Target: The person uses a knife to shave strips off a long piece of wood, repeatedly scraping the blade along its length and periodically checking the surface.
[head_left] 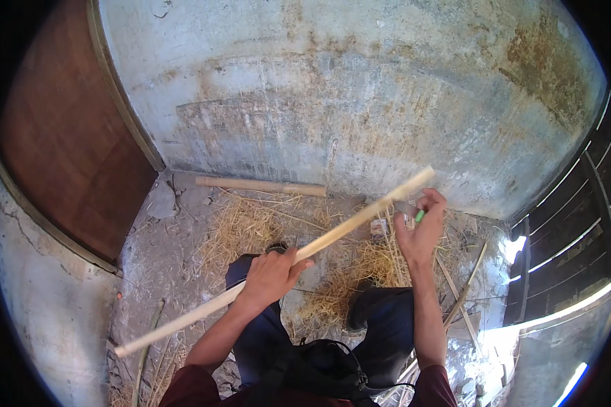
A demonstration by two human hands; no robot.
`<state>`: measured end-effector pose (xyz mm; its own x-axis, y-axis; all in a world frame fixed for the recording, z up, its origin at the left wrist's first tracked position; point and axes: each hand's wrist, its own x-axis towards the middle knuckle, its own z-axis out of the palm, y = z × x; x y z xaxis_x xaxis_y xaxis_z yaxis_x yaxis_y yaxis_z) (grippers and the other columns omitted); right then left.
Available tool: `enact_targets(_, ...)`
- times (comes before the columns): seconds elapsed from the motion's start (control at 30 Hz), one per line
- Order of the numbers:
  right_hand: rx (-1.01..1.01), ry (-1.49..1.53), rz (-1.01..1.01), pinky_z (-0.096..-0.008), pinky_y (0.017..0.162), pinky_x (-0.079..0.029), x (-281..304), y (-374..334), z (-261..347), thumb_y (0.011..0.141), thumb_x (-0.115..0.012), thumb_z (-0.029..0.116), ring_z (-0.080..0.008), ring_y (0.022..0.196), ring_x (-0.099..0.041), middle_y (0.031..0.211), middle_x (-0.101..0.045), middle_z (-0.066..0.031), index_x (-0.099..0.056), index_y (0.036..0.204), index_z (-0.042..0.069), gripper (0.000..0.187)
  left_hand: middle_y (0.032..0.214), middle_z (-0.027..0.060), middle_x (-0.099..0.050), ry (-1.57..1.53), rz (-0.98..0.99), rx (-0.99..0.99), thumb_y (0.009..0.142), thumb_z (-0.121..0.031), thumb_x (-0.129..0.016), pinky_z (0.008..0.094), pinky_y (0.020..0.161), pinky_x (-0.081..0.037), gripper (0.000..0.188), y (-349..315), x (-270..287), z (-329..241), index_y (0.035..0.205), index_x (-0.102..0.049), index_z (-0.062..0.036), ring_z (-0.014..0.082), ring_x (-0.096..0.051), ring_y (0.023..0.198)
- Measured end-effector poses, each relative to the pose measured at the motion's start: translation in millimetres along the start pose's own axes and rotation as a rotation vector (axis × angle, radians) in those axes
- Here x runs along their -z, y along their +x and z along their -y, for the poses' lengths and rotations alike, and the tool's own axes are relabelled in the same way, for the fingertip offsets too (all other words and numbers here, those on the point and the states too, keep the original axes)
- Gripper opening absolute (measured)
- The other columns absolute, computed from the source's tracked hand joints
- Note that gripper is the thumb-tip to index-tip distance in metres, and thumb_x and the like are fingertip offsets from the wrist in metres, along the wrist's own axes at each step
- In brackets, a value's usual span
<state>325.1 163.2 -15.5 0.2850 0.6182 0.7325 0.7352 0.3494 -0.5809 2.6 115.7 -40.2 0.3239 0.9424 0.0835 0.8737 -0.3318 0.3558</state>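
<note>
A long pale bamboo strip [339,230] slants across my lap, its lower end at the left and its upper end toward the wall. My left hand [268,275] is closed round it near the middle, above my left knee. Close to the upper end, my right hand [422,234] grips a small knife [407,209] with a bit of green showing at its handle. The knife's short grey blade points left and meets or nearly meets the strip's edge; exact contact I cannot tell. Most of the handle is hidden by my fingers.
Curly shavings [241,227] lie in heaps round my feet. A thick bamboo pole [261,185] rests along the foot of the stained wall [360,102]. Thin sticks [465,295] lie on the floor at the right, by a dark slatted panel [563,237]. A brown door [68,136] stands left.
</note>
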Motion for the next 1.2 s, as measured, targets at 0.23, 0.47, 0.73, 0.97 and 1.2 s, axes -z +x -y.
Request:
enact_targets(0.23,0.126,0.176,0.527,-0.0521,0.087,-0.053,-28,-42,4,0.102,-0.074,0.015,-0.0393,0.101,-0.066,0.111,-0.063,-0.0183,-0.053,0.128,0.003,0.036,0.073,0.0222,-0.072,-0.075,-0.132,0.072,0.108,-0.052,-0.065,0.0604,0.068,-0.055,0.056,10,-5,-20,0.121,-0.066,0.0031,0.0495,-0.073,0.075)
enact_targets(0.47,0.261,0.171,0.480,-0.0473,0.072,-0.057,-35,-55,31,0.098,-0.081,0.012,-0.0363,0.088,-0.072,0.100,-0.069,-0.0120,-0.066,0.111,0.007,0.021,0.067,0.0247,-0.068,-0.188,-0.170,0.063,0.110,-0.048,-0.065,0.0622,0.062,-0.054,0.052,10,0,-39,0.106,-0.060,0.0031,0.0512,-0.072,0.069)
enact_targets(0.73,0.233,0.190,0.419,-0.0427,0.055,-0.055,-33,-56,37,0.096,-0.085,0.017,-0.0301,0.068,-0.072,0.091,-0.068,-0.0065,-0.072,0.098,0.009,0.015,0.067,0.0236,-0.068,-0.252,-0.172,0.055,0.111,-0.044,-0.065,0.0608,0.062,-0.053,0.048,13,4,-45,0.107,-0.060,0.0030,0.0502,-0.071,0.070)
enact_targets(0.97,0.240,0.216,0.356,-0.0425,0.053,-0.053,-33,-52,38,0.095,-0.087,0.018,-0.0286,0.064,-0.071,0.085,-0.067,-0.0062,-0.073,0.091,0.009,0.017,0.066,0.0218,-0.065,-0.367,-0.148,0.012,0.113,-0.031,-0.063,0.0511,0.061,-0.051,0.034,9,9,-43,0.108,-0.060,0.0024,0.0449,-0.070,0.064)
enact_targets(1.2,0.304,0.221,0.321,-0.0411,0.053,-0.053,-31,-54,38,0.091,-0.091,0.020,-0.0268,0.063,-0.070,0.084,-0.069,-0.0066,-0.074,0.088,0.009,0.021,0.064,0.0228,-0.063,-0.502,-0.279,0.018,0.113,-0.029,-0.062,0.0568,0.060,-0.048,0.030,12,2,-44,0.109,-0.066,0.0008,0.0480,-0.067,0.063)
